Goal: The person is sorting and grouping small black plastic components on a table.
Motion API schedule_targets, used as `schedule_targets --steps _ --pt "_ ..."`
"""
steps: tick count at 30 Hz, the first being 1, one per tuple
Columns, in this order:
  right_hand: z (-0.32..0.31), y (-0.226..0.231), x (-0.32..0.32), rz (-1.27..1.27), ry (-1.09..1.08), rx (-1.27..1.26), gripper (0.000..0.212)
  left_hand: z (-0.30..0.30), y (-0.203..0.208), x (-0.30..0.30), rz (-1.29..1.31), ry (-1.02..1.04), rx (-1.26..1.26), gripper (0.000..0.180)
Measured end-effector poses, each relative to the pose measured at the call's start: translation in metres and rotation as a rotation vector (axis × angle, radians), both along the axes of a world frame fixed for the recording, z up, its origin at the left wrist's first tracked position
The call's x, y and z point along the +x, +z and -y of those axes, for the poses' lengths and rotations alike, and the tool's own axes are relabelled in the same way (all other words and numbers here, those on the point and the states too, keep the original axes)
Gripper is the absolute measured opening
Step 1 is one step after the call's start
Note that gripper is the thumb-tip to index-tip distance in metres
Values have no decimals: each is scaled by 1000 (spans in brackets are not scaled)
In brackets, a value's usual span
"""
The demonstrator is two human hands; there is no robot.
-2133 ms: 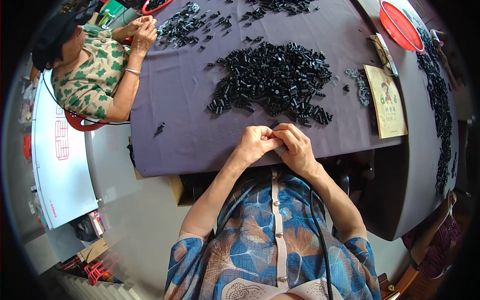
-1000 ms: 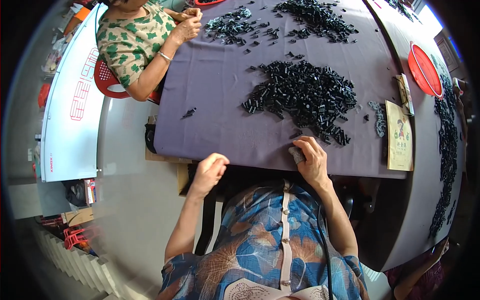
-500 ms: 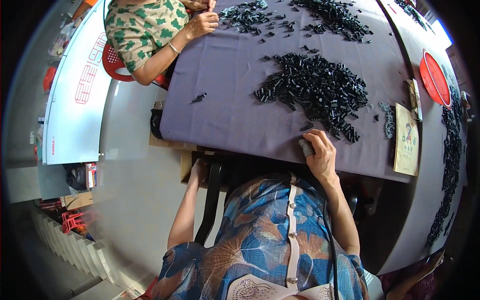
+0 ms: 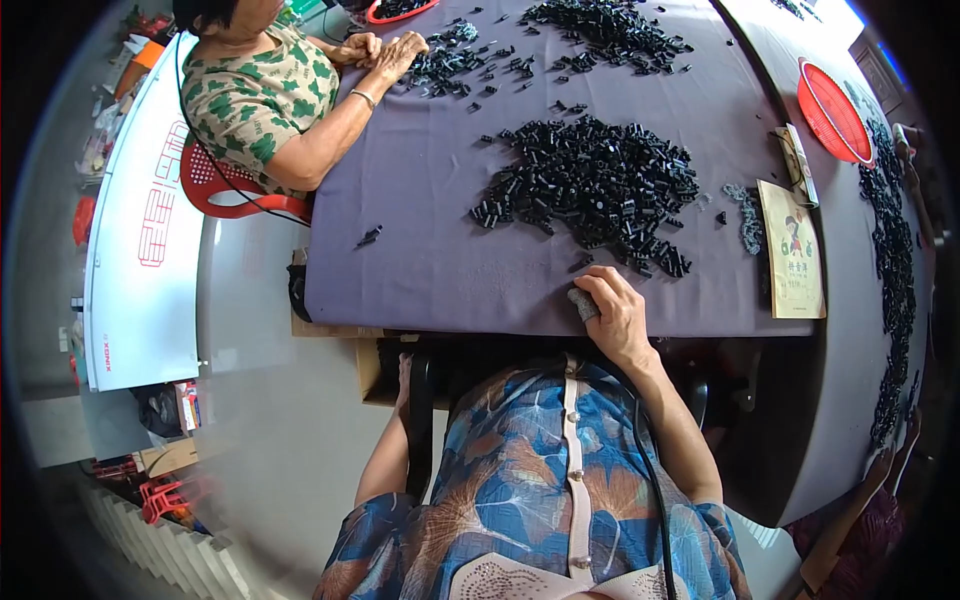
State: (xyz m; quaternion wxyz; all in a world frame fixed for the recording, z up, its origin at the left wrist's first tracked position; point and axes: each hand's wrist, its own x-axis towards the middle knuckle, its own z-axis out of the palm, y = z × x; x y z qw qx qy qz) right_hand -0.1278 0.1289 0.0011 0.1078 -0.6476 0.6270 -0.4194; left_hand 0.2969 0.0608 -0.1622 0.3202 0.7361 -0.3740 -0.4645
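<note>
My right hand (image 4: 618,318) rests on the near edge of the purple-grey cloth-covered table (image 4: 430,285), its fingers curled and closed. A rough grey piece (image 4: 583,303) sits at its thumb side; whether it is worn or held I cannot make out. Just beyond the fingertips lies a large heap of small black cylindrical parts (image 4: 600,180), with a few strays at its near edge. My left hand (image 4: 405,375) hangs low beside the black chair arm (image 4: 420,410), below the table's edge. Its fingers are mostly hidden.
At the far left a co-worker (image 4: 270,110) sits on a red chair (image 4: 215,185), hands by a smaller heap of black parts (image 4: 440,70). A yellow booklet (image 4: 795,265) and a red basket (image 4: 835,112) lie to the right. A long white box (image 4: 140,230) stands left.
The view has shifted, so more of the co-worker and the far table shows. My right hand stays at the table edge by the heap. My left forearm appears closer to the chair arm.
</note>
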Motion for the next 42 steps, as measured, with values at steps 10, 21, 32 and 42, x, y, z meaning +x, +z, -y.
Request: schedule_targets --steps 10,21,32,42 --pt "1 -1 2 -9 13 3 43 -20 -13 18 229 -26 -264 9" --pt "-1 -1 0 -15 25 22 44 -3 190 -127 424 -622 -980 16" --pt "-2 1 0 0 13 42 43 65 169 -282 281 -855 -875 19" --pt "-1 4 -1 -4 21 73 43 78 175 -296 499 -1055 -837 20"
